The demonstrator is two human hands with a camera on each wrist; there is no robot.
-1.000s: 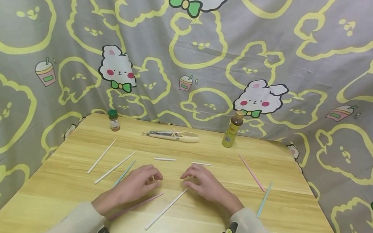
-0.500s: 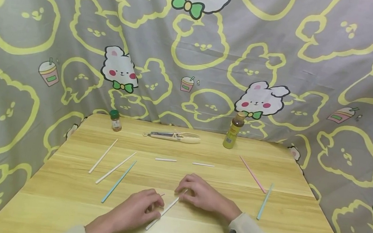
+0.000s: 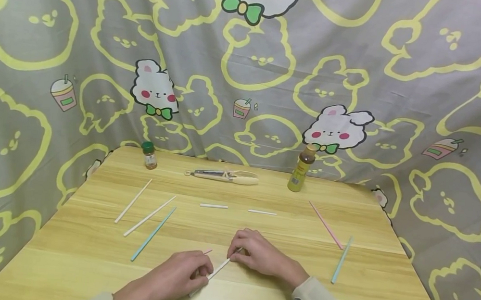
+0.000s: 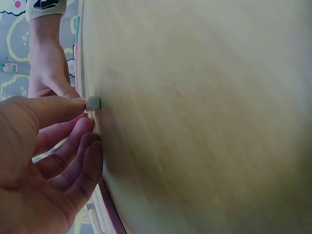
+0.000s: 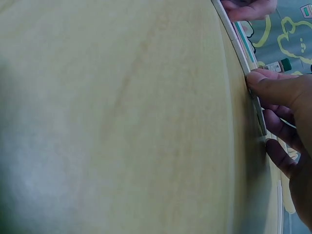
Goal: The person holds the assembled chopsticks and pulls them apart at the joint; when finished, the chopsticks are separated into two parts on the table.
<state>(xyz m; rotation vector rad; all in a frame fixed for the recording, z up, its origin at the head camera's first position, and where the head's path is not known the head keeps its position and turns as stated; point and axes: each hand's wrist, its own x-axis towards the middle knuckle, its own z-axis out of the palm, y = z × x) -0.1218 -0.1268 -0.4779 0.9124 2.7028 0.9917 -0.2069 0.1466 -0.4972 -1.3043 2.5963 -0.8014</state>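
Observation:
A slim white chopstick [image 3: 219, 267] lies slantwise in the middle of the table, between my two hands. My left hand [image 3: 176, 274] pinches its near end, whose square butt [image 4: 93, 104] shows at the thumb tip in the left wrist view. Toward the far end, my right hand [image 3: 263, 253] pinches the same chopstick between thumb and fingers; the thumb lies along it in the right wrist view. A pink chopstick [image 3: 208, 251] shows only its tip beyond the left hand, which hides the rest.
Left of my hands lie a teal chopstick [image 3: 153, 234] and two white ones. A pink chopstick [image 3: 325, 224] and a teal one [image 3: 341, 260] lie right. Two short white sticks [image 3: 214, 206] lie ahead. Behind stand tongs [image 3: 222, 175], a green-capped jar [image 3: 149, 156] and a bottle [image 3: 300, 170].
Both hands came down onto the middle white chopstick. The left hand moved nearer and right, uncovering the teal chopstick; the right moved slightly nearer. Both now pinch the white chopstick.

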